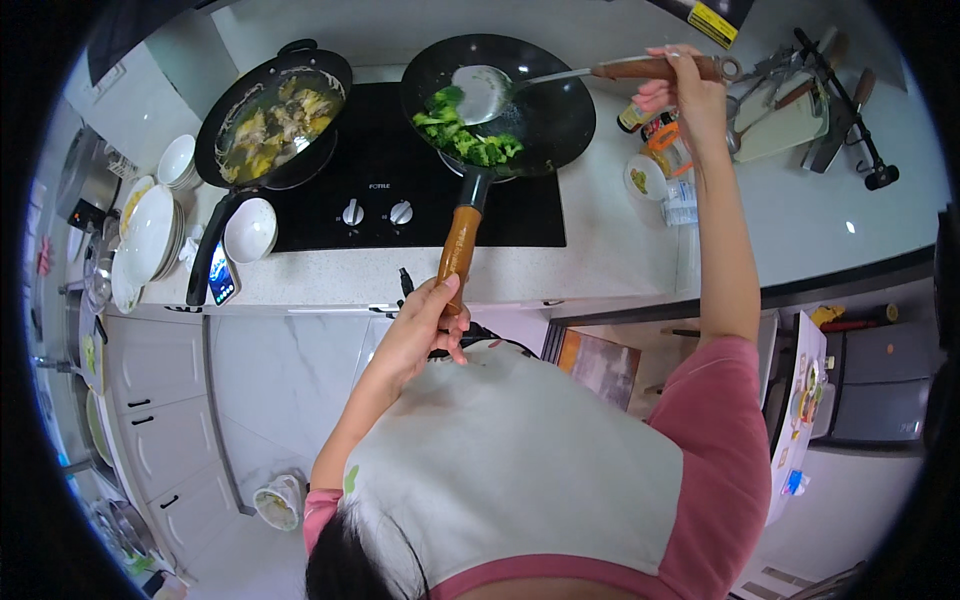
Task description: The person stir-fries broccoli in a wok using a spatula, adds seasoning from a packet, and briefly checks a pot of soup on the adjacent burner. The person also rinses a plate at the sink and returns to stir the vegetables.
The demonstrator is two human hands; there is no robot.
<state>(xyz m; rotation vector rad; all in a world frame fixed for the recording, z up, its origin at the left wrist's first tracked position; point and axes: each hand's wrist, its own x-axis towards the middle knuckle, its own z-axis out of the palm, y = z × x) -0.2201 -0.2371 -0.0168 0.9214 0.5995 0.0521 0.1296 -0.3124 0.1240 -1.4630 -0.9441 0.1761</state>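
Observation:
My left hand (431, 326) grips the end of the wooden handle (459, 247) of a black wok (555, 112) on the right burner. In my right hand (679, 86) is the wooden handle of a metal spatula or ladle (484, 94), whose head rests inside the wok at its left side. Bright green broccoli florets (465, 135) lie beside and below that metal head. On the left burner, a second black pan (214, 135) holds chunks of what looks like meat in yellowish broth (281, 124). Two silver knobs are on the black cooktop (480, 225).
A white bowl (250, 230), a smartphone (222, 277) and stacked plates (150, 232) sit left of the cooktop. Seasoning bottles (671, 150) and a small dish (645, 178) stand at the right. Beyond them are a cutting board (784, 127), knives and a black utensil rack (840, 97).

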